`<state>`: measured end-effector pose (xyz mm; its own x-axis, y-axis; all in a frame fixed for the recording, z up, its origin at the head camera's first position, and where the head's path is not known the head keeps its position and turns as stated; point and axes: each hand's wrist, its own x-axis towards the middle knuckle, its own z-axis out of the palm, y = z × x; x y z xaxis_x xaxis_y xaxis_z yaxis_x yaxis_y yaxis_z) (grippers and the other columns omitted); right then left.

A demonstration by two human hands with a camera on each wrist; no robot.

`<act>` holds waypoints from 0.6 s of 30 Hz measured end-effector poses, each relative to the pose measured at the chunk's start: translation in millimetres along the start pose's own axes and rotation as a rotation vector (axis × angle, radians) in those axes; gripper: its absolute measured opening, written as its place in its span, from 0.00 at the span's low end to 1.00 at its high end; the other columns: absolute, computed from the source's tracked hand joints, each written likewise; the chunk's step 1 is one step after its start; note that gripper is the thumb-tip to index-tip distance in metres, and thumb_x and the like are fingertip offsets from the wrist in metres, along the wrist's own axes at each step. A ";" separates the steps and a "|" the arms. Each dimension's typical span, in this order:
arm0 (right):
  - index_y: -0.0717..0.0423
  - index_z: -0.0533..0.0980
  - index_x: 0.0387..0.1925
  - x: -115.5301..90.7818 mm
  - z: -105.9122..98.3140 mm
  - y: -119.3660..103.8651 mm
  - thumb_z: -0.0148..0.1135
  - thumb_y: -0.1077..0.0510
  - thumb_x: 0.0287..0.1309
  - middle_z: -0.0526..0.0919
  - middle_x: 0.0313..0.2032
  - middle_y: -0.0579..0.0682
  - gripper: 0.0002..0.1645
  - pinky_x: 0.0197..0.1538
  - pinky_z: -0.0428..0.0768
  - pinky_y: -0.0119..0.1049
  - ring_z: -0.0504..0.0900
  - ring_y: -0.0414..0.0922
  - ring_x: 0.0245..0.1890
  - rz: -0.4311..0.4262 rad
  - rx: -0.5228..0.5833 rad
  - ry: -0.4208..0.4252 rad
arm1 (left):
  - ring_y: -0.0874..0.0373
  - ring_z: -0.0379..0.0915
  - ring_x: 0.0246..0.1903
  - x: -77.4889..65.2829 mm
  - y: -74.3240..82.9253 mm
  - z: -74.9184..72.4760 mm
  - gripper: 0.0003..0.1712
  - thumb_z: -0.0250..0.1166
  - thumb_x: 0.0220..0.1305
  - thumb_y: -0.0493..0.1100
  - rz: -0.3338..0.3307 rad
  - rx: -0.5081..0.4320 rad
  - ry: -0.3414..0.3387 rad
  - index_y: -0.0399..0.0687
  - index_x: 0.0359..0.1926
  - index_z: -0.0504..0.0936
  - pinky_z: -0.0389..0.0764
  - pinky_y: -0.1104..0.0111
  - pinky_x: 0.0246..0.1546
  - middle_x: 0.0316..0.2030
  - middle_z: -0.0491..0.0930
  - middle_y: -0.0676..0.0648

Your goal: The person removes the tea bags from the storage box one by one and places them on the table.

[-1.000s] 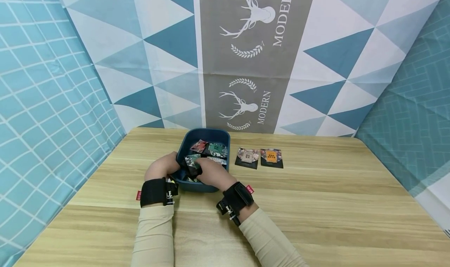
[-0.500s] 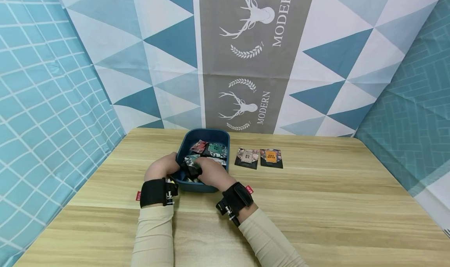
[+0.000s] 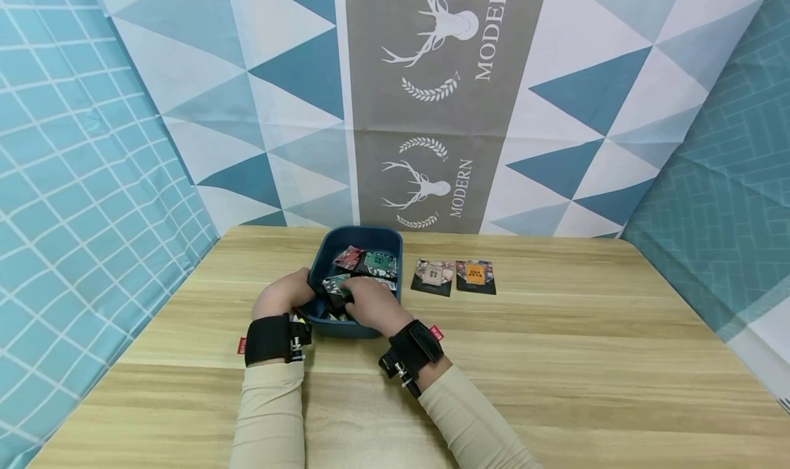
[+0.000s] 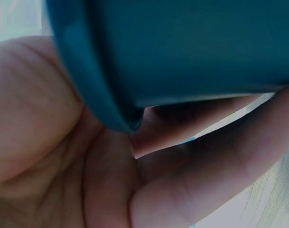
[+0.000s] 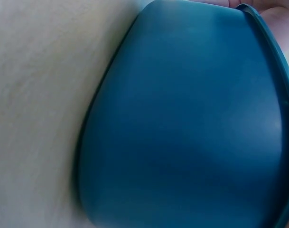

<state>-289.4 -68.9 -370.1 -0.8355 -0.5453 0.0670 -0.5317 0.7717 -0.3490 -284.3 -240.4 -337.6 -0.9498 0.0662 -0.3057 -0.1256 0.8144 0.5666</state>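
Note:
A dark blue plastic bin (image 3: 345,329) stands on the wooden table with several small printed packets inside. My left hand (image 3: 285,294) grips its left side. In the left wrist view, the palm and fingers of that hand (image 4: 106,175) wrap the bin's rim and outer wall (image 4: 191,52). Over the front right rim, my right hand (image 3: 374,306) reaches in and pinches a black packet with a green-and-white print (image 3: 334,285); the fingertips are partly hidden. Behind it lie a red packet (image 3: 349,257) and a green-labelled packet (image 3: 380,264). The right wrist view shows mostly the bin's outer wall (image 5: 182,118).
Right of the bin, a beige-labelled packet (image 3: 433,277) and an orange-labelled packet (image 3: 475,277) lie flat side by side on the table (image 3: 586,345). A patterned cloth (image 3: 426,112) hangs behind the table, with blue tiled sheets (image 3: 80,201) at the sides.
The pinched packet tips slightly flatter inside the bin. Both hands stay nearly in place, and the head view shifts a little.

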 end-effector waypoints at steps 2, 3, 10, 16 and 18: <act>0.49 0.72 0.58 -1.0 0.2 0.3 0.55 0.57 0.63 0.75 0.57 0.48 0.21 0.61 0.67 0.49 0.74 0.49 0.57 -0.016 -0.029 0.029 | 0.55 0.67 0.21 -0.2 -0.2 -0.1 0.10 0.47 0.65 0.33 -0.003 -0.010 0.002 0.34 0.46 0.67 0.67 0.68 0.20 0.34 0.72 0.38; 0.49 0.72 0.58 -1.5 0.1 0.5 0.53 0.58 0.64 0.76 0.57 0.48 0.20 0.62 0.66 0.50 0.73 0.50 0.58 -0.024 -0.046 0.046 | 0.55 0.67 0.21 -0.4 -0.3 -0.1 0.10 0.47 0.65 0.33 0.000 -0.010 0.004 0.34 0.45 0.68 0.67 0.68 0.19 0.34 0.72 0.38; 0.48 0.74 0.55 -6.1 -0.2 4.1 0.46 0.61 0.67 0.78 0.54 0.47 0.19 0.70 0.55 0.48 0.66 0.52 0.65 -0.068 -0.104 0.183 | 0.56 0.68 0.21 -2.0 0.1 1.5 0.08 0.48 0.64 0.33 0.017 -0.020 0.022 0.33 0.43 0.69 0.67 0.69 0.20 0.33 0.73 0.39; 0.50 0.76 0.52 -6.6 -6.6 7.1 0.46 0.62 0.67 0.82 0.48 0.48 0.17 0.66 0.63 0.44 0.75 0.47 0.54 -0.090 -0.057 0.343 | 0.55 0.66 0.21 -3.3 -0.1 2.1 0.13 0.46 0.65 0.33 0.003 -0.025 0.021 0.34 0.49 0.66 0.67 0.69 0.20 0.33 0.71 0.39; 0.51 0.77 0.51 -6.0 -9.8 8.0 0.47 0.63 0.66 0.83 0.42 0.49 0.17 0.58 0.70 0.39 0.79 0.44 0.42 -0.095 -0.026 0.359 | 0.55 0.66 0.20 -3.4 -0.5 2.1 0.13 0.46 0.65 0.33 0.003 -0.032 0.023 0.34 0.50 0.66 0.67 0.69 0.20 0.33 0.70 0.40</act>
<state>-290.0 -56.2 -364.2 -0.7755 -0.4688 0.4229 -0.6083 0.7341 -0.3017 -280.4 -239.8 -338.5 -0.9564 0.0549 -0.2870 -0.1318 0.7955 0.5915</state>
